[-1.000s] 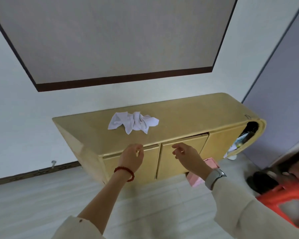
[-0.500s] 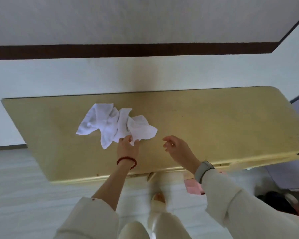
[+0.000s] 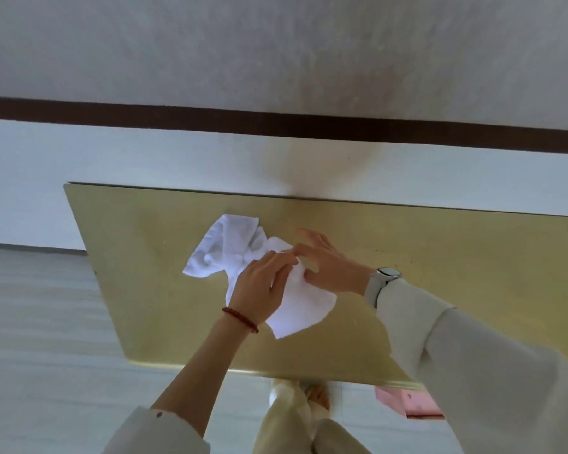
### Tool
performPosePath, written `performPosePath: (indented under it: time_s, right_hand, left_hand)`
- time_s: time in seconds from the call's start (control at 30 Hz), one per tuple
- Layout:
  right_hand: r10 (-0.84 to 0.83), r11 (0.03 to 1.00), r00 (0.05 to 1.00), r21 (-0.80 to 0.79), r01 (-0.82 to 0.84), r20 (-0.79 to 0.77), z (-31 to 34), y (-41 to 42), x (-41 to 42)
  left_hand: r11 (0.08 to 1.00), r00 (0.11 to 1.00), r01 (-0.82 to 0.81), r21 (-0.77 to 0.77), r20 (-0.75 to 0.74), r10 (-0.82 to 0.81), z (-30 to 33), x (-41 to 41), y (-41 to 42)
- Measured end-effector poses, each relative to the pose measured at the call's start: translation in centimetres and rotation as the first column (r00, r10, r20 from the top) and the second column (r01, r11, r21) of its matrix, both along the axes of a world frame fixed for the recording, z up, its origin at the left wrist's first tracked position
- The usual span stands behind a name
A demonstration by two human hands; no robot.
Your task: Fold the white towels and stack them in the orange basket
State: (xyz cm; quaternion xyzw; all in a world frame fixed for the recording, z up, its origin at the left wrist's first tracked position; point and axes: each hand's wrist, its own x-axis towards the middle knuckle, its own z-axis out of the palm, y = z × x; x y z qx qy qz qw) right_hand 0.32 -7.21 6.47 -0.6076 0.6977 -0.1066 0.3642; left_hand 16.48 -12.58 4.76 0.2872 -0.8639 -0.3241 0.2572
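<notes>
A crumpled white towel lies on the yellow cabinet top, left of its middle. My left hand, with a red bead bracelet at the wrist, grips the towel's near part, fingers curled into the cloth. Just right of it, my right hand, with a watch at the wrist, pinches the same towel near its middle. One corner of the towel spreads toward me below both hands. The orange basket is not in view.
The cabinet stands against a white wall with a dark band above. A pink box sits on the pale floor under the cabinet's front edge at right. My legs and one foot show below the edge.
Both hands moved forward onto the towel and took hold of it; half a second ago only the left touched its edge. The view shifted so the cabinet sits further right.
</notes>
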Motion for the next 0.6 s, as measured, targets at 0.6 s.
performPosePath:
  time_s: [0.6]
  right_hand:
    - [-0.569, 0.667, 0.801, -0.674, 0.318, -0.185, 9.4, 10.4, -14.7]
  left_hand:
    - [0.895, 0.970, -0.102, -0.434, -0.242, -0.006, 7.9, -17.0, 1.7]
